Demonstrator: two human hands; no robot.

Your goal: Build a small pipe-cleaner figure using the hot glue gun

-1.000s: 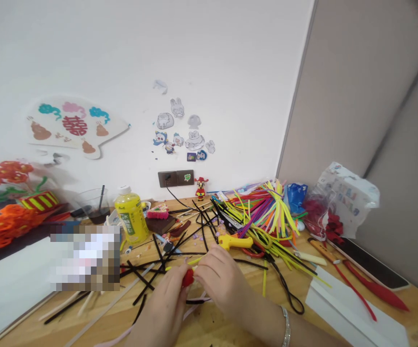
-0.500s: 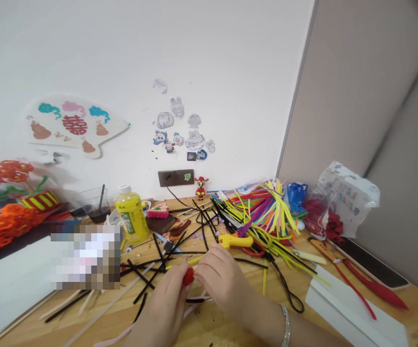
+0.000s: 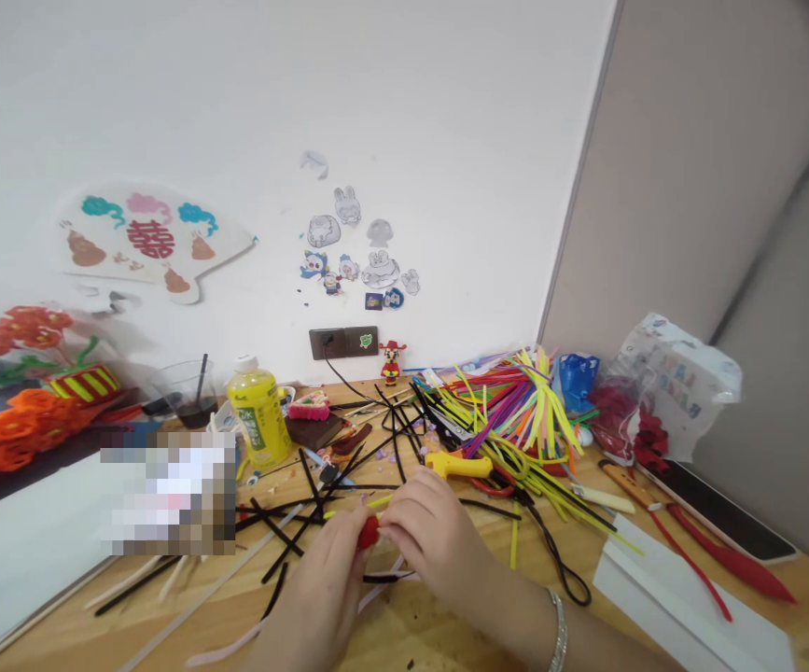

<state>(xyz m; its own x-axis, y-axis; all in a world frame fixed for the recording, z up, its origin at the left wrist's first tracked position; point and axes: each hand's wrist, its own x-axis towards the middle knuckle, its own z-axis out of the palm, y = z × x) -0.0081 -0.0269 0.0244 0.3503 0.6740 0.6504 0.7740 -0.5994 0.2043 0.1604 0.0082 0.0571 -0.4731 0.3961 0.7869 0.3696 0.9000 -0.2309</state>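
My left hand (image 3: 324, 583) and my right hand (image 3: 432, 537) meet at the middle of the wooden table (image 3: 446, 635). Their fingers pinch a small red fuzzy piece (image 3: 369, 532), probably pipe cleaner, which is mostly hidden by them. A yellow pipe cleaner (image 3: 369, 504) runs from my fingers toward the upper right. Loose black pipe cleaners (image 3: 292, 527) lie beside my left hand. A yellow-handled tool (image 3: 456, 465) lies just beyond my right hand. A silver bracelet (image 3: 556, 630) circles my right wrist.
A heap of multicoloured pipe cleaners (image 3: 516, 420) fills the back right of the table. A yellow bottle (image 3: 258, 415) and a glass with dark liquid (image 3: 194, 401) stand at the back left. White paper (image 3: 684, 607) and a red-handled tool (image 3: 732, 560) lie at the right.
The view has shifted slightly, and the table contents sit a little differently in frame. My hands still pinch the red piece, with almost no movement.
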